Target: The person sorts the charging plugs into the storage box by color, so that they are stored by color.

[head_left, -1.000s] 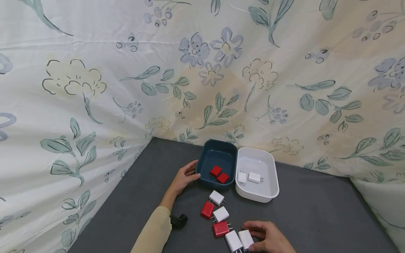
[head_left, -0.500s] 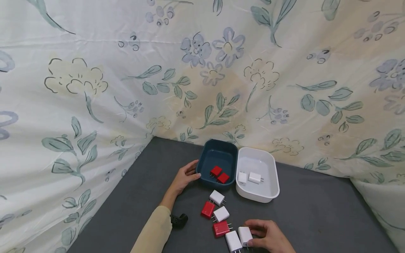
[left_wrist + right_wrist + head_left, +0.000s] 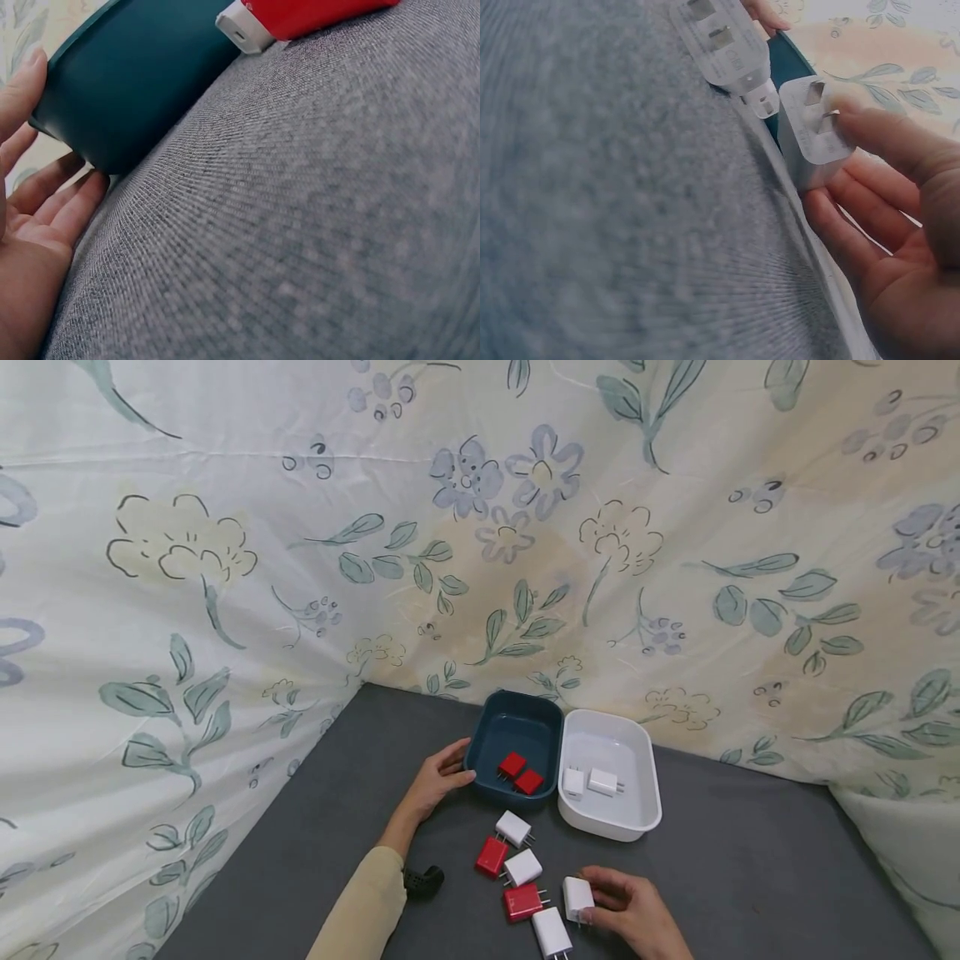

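the right hand (image 3: 630,906) pinches a white adapter (image 3: 577,897) between thumb and fingers above the near part of the counter (image 3: 720,860), the thumb pressed at the pronged end; whether the adapter is fully clear of the cloth is hard to tell. white adapters (image 3: 603,782) lie in the white tray (image 3: 611,739) and red adapters (image 3: 528,782) in the blue tray (image 3: 517,727), so the white tray, between twelve and one o'clock from the pinched piece, looks like the fitting place. it would be wise to lift straight up first, since another white adapter (image 3: 551,933) lies just beside it at seven o'clock and a loose red adapter (image 3: 523,902) points its prongs this way from nine. clear the tray's near wall with room for the dangling prongs, then lower the piece toward its twelve o'clock end, beyond the two inside, and free the thumb gently so no prong snags. the left hand (image 3: 438,781), fingers relaxed, rests against the blue tray's side at eight to nine o'clock; a light touch there should steady it without shoving it into its neighbour at three.
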A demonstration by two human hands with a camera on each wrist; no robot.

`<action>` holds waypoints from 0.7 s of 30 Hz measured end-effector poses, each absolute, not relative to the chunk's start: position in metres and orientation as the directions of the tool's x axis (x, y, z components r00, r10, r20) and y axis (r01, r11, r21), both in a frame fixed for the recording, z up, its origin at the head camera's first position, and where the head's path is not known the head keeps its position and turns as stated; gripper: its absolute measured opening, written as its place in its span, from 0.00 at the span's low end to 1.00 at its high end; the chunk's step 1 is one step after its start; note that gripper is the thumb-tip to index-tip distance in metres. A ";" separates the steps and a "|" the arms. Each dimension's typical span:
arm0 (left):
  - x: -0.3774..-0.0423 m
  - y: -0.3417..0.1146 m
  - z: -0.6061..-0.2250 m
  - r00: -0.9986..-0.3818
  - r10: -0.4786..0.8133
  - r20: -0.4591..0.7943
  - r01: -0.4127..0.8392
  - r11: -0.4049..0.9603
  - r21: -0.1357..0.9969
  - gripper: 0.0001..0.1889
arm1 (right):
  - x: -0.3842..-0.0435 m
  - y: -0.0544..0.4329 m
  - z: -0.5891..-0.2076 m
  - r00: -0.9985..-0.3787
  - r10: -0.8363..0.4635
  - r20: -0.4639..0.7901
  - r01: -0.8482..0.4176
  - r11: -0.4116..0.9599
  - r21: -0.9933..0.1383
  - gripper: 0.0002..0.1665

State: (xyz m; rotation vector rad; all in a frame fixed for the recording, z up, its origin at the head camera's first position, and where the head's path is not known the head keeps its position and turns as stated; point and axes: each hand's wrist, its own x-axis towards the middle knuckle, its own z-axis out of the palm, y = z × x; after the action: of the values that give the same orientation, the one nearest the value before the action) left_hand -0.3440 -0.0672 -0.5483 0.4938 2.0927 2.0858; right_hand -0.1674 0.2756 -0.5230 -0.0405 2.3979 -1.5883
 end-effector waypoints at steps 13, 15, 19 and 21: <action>-0.330 -0.073 -0.523 -0.925 0.367 0.101 0.098 -0.026 0.995 0.35 | -0.171 0.261 -0.523 -0.990 0.040 -0.134 0.138 0.432 -0.891 0.35; -0.334 -0.072 -0.530 -0.925 0.365 0.103 0.098 -0.034 0.995 0.35 | -0.171 0.260 -0.522 -0.990 0.066 -0.128 0.143 0.442 -0.886 0.34; -0.342 -0.069 -0.545 -0.933 0.339 0.118 0.108 -0.048 0.993 0.35 | -0.173 0.258 -0.519 -0.987 0.108 -0.117 0.154 0.453 -0.878 0.33; -0.343 -0.068 -0.548 -0.936 0.326 0.133 0.125 -0.045 0.991 0.35 | -0.173 0.257 -0.517 -0.986 0.122 -0.111 0.154 0.439 -0.885 0.32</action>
State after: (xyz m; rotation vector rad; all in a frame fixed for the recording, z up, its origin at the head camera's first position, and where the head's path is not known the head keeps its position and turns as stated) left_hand -0.3433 -0.0680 -0.5482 0.4932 2.0667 2.1162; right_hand -0.1733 0.2572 -0.5174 0.2527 2.6384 -1.6278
